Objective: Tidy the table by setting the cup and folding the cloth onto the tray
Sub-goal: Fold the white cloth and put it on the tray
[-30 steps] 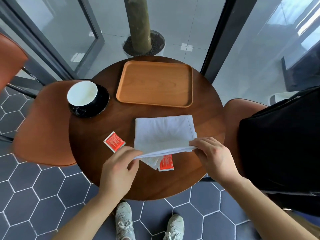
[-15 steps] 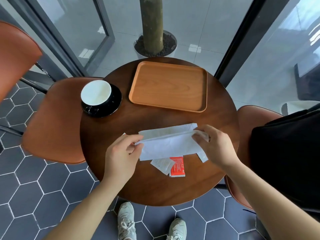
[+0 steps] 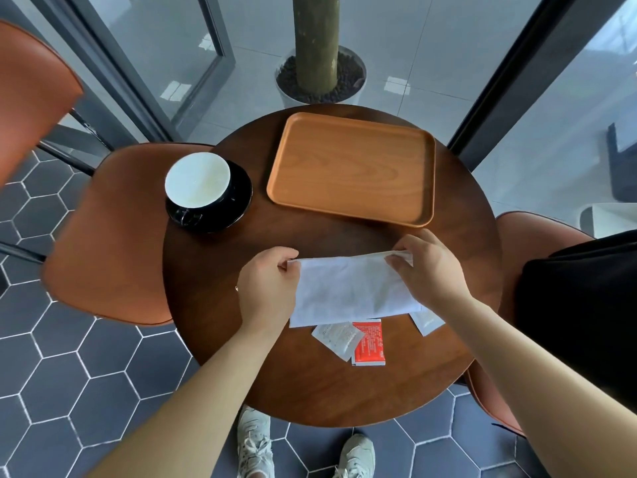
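A white cloth (image 3: 351,291) lies folded in a band on the round wooden table (image 3: 310,384). My left hand (image 3: 267,288) pinches its far left corner and my right hand (image 3: 425,267) pinches its far right corner. Beyond the cloth sits an empty wooden tray (image 3: 351,167). At the table's left a black cup (image 3: 197,182), white inside, stands on a black saucer (image 3: 238,201).
A red sachet (image 3: 369,343) and two white sachets (image 3: 337,338) lie partly under the cloth's near edge. Orange chairs (image 3: 110,232) stand left and right of the table. A black bag (image 3: 582,315) fills the right chair. A potted trunk (image 3: 319,43) stands behind glass.
Both hands carried the cloth's near edge away from me to the far edge, folding it in half. The red sachet at the left is now out of sight.
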A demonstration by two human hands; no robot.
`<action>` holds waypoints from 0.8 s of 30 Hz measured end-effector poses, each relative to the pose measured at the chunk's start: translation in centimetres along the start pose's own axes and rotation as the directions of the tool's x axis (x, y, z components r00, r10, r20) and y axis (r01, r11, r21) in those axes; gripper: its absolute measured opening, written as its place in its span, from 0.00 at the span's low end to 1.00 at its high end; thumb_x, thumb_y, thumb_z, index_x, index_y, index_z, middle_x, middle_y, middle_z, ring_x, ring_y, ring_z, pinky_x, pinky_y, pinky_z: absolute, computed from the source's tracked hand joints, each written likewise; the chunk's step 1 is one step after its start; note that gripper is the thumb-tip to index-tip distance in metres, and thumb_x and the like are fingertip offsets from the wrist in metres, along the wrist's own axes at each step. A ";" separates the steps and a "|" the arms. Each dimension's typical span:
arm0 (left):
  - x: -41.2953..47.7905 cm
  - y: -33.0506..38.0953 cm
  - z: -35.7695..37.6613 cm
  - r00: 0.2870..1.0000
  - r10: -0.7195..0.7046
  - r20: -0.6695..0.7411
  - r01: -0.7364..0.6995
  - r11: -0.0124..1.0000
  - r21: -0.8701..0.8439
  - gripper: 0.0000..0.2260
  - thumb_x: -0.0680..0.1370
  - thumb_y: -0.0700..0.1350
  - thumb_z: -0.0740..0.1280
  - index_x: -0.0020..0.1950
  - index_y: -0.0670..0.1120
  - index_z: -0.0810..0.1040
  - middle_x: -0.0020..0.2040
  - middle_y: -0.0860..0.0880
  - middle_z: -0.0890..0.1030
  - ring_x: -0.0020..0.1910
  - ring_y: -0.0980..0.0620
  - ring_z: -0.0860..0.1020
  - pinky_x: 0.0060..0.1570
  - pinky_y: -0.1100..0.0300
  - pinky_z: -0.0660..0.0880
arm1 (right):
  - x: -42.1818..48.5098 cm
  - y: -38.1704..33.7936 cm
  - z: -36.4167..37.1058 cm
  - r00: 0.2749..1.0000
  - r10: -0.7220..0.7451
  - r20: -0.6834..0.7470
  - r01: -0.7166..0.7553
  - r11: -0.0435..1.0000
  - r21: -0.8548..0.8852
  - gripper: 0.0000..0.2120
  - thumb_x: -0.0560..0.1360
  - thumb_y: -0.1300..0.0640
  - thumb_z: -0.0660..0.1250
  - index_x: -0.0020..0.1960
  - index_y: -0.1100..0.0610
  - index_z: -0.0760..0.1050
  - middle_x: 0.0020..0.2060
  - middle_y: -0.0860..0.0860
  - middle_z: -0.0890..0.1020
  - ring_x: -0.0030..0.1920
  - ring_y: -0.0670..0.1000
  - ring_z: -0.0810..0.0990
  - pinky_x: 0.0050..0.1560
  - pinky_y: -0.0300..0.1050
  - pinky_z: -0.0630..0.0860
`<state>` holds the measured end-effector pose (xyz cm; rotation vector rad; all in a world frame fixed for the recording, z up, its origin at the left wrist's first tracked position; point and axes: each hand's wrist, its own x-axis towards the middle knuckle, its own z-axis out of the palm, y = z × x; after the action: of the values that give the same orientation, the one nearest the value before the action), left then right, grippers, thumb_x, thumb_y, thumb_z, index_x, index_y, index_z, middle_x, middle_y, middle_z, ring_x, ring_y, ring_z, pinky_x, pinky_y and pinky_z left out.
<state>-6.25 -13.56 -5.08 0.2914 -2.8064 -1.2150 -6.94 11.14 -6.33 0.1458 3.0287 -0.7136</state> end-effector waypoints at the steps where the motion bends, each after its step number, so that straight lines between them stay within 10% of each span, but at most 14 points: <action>1: 0.0 -0.2 0.2 1.000 0.023 0.009 -0.023 0.999 0.047 0.09 0.76 0.38 0.70 0.55 0.44 0.85 0.47 0.49 0.85 0.47 0.50 0.81 0.50 0.54 0.78 | 0.1 0.0 0.1 1.000 -0.004 -0.007 0.004 1.000 -0.005 0.05 0.76 0.52 0.71 0.49 0.54 0.81 0.45 0.49 0.78 0.44 0.53 0.77 0.41 0.47 0.76; 6: -0.8 -1.2 0.5 0.988 0.155 -0.001 -0.149 0.950 0.273 0.10 0.75 0.37 0.71 0.55 0.44 0.83 0.49 0.46 0.81 0.49 0.43 0.77 0.44 0.48 0.77 | 0.5 0.2 0.5 0.999 -0.030 -0.020 0.029 0.998 -0.062 0.06 0.76 0.52 0.70 0.48 0.54 0.79 0.43 0.49 0.81 0.46 0.55 0.77 0.43 0.49 0.75; 12: -3.3 -1.1 2.1 0.828 0.487 0.279 -0.558 0.767 0.318 0.18 0.81 0.49 0.62 0.70 0.45 0.74 0.72 0.42 0.71 0.75 0.42 0.65 0.73 0.45 0.66 | 0.4 0.4 0.8 0.988 0.145 -0.048 -0.136 0.978 0.159 0.10 0.77 0.51 0.69 0.56 0.54 0.79 0.51 0.49 0.80 0.52 0.53 0.78 0.48 0.49 0.76; 16: -4.3 -1.8 3.6 0.800 0.362 0.478 -0.574 0.694 0.436 0.31 0.83 0.62 0.47 0.81 0.45 0.53 0.82 0.43 0.52 0.81 0.43 0.47 0.79 0.45 0.51 | -2.7 -0.4 1.3 0.955 -0.200 -0.220 0.192 0.980 -0.060 0.17 0.80 0.53 0.63 0.68 0.55 0.75 0.68 0.52 0.76 0.68 0.57 0.72 0.64 0.55 0.73; 19: -4.5 -2.5 4.5 0.813 0.319 0.487 -0.555 0.676 0.484 0.34 0.83 0.65 0.44 0.82 0.44 0.49 0.82 0.43 0.48 0.81 0.44 0.44 0.78 0.43 0.50 | -4.9 -2.0 3.3 0.928 -0.371 0.035 0.371 0.911 -0.181 0.24 0.82 0.46 0.55 0.76 0.53 0.66 0.77 0.51 0.65 0.78 0.57 0.59 0.75 0.59 0.59; 24: -4.4 -3.5 5.3 0.824 0.323 0.465 -0.547 0.664 0.509 0.35 0.83 0.66 0.45 0.82 0.45 0.47 0.82 0.43 0.48 0.81 0.45 0.45 0.78 0.44 0.50 | -3.9 -0.3 4.2 0.944 -0.254 0.210 0.316 0.879 -0.358 0.32 0.82 0.36 0.44 0.80 0.51 0.54 0.80 0.48 0.54 0.80 0.55 0.47 0.78 0.61 0.49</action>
<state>-2.18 -11.24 -11.18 -0.6281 -3.1931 -0.1971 -3.04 8.67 -9.74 -0.3586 2.9890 -0.1066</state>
